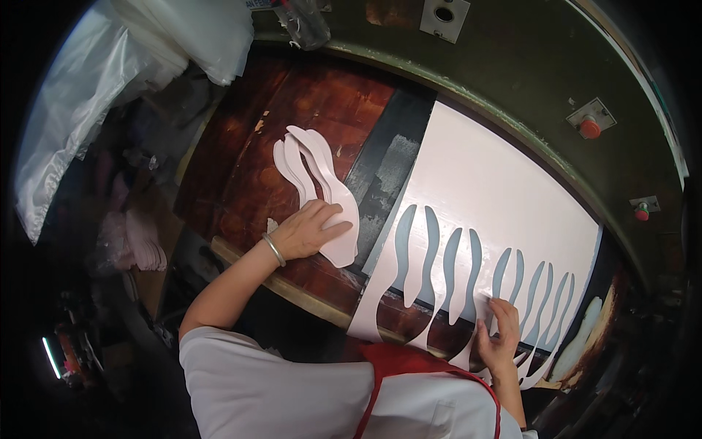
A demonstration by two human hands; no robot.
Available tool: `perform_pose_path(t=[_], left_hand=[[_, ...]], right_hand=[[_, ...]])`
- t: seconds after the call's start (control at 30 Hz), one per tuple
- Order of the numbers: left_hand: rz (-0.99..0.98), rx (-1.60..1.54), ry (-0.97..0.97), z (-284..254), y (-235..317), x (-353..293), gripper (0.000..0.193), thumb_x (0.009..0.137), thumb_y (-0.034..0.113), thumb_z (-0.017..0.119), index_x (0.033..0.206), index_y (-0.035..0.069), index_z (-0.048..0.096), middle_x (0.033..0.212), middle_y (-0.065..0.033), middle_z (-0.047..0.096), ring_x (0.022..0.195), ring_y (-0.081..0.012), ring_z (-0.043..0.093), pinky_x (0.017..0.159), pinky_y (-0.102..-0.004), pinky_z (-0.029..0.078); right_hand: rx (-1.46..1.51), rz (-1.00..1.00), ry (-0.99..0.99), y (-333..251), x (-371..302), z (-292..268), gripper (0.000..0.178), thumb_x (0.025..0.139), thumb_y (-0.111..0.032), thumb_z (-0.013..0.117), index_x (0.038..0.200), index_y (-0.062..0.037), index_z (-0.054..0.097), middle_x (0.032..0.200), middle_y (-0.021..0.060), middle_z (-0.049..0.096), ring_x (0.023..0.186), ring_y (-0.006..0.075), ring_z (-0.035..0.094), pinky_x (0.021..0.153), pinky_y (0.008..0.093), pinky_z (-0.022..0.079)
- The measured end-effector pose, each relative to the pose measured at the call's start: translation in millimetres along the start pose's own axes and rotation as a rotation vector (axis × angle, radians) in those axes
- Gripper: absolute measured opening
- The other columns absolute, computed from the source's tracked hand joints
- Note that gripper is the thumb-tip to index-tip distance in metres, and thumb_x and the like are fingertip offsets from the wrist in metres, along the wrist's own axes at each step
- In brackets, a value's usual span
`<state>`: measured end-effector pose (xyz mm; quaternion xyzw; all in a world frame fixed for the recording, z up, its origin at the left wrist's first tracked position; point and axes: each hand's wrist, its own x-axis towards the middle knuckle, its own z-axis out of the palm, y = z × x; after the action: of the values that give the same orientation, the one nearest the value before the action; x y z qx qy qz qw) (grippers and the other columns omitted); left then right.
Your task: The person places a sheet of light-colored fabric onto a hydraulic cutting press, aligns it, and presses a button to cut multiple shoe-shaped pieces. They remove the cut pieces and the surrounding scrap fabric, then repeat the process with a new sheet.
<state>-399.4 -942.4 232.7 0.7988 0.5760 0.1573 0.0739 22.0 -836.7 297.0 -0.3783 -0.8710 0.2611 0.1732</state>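
Left hand (307, 230): laid flat, palm down, fingers spread and released, pressing on the lower end of a stack of pale pink cut-out pieces (322, 186). The pieces are long and wavy, fanned slightly at their upper ends, and lie on the dark red-brown table (248, 154). A metal bangle (273, 249) sits on the left wrist.

Right hand (499, 338): resting on the near edge of a large pale pink sheet (497, 197), fingers bent down onto the material beside one of the cut-out openings. Whether the fingertips pinch a strip or only press on it — cannot tell from this view.

The sheet lies to the right of the stack, well apart from it, with a dark grey strip (387, 168) of the work surface between them. Along its near edge runs a row of long wavy openings (439, 263) matching the shape of the stacked pieces; the narrow strips left between them hang toward the person.

Surroundings: a dark green curved machine frame (526, 66) borders the far side of the sheet and carries two red buttons (589, 128) on small plates. A clear plastic bag (80, 102) hangs at upper left — below it, in shadow, a further pile of pink pieces (142, 245). The person wears a white shirt with a red apron strap (380, 373).
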Motion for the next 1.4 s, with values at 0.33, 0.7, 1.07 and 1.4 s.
perform_pose_path(t=[0.33, 0.7, 1.07, 1.4], left_hand=[[-0.234, -0.005, 0.155, -24, 97, 18, 0.056, 0.065, 0.027, 0.078, 0.113, 0.007, 0.059, 0.116, -0.0151, 0.051, 0.11, -0.0347, 0.047, 0.095, -0.0493, 0.036], [-0.626, 0.119, -0.199, 71, 103, 202, 0.059, 0.092, 0.035, 0.05, 0.147, 0.021, 0.031, 0.155, -0.0157, 0.016, 0.143, -0.033, 0.013, 0.109, -0.0627, 0.007], [-0.167, 0.801, 0.216, 77, 205, 123, 0.029, 0.094, 0.019, 0.052, 0.113, -0.002, 0.061, 0.105, -0.0238, 0.063, 0.098, -0.0366, 0.06, 0.088, -0.0424, 0.047], [-0.446, 0.249, -0.021, 84, 206, 122, 0.06, 0.088, 0.039, 0.055, 0.143, 0.023, 0.036, 0.151, -0.0167, 0.024, 0.14, -0.0358, 0.02, 0.105, -0.0689, 0.011]], right_hand=[[-0.494, 0.456, 0.378, 129, -137, -70, 0.035, 0.081, -0.006, 0.063, 0.114, 0.0019, 0.057, 0.115, 0.0216, 0.056, 0.107, 0.0389, 0.053, 0.094, 0.0425, 0.042], [-0.701, 0.988, 0.567, 213, -234, -124, 0.061, 0.079, -0.035, 0.068, 0.13, -0.0055, 0.051, 0.134, 0.0311, 0.04, 0.122, 0.0456, 0.04, 0.104, 0.0495, 0.033], [-0.285, 0.511, 0.496, 254, -255, -168, 0.093, 0.054, -0.036, 0.083, 0.136, -0.0115, 0.046, 0.137, 0.0304, 0.032, 0.127, 0.0505, 0.03, 0.107, 0.0484, 0.03], [0.437, 0.681, 0.666, 233, -245, -180, 0.073, 0.061, -0.015, 0.08, 0.124, -0.0025, 0.046, 0.121, 0.013, 0.049, 0.113, 0.025, 0.048, 0.099, 0.0358, 0.037]])
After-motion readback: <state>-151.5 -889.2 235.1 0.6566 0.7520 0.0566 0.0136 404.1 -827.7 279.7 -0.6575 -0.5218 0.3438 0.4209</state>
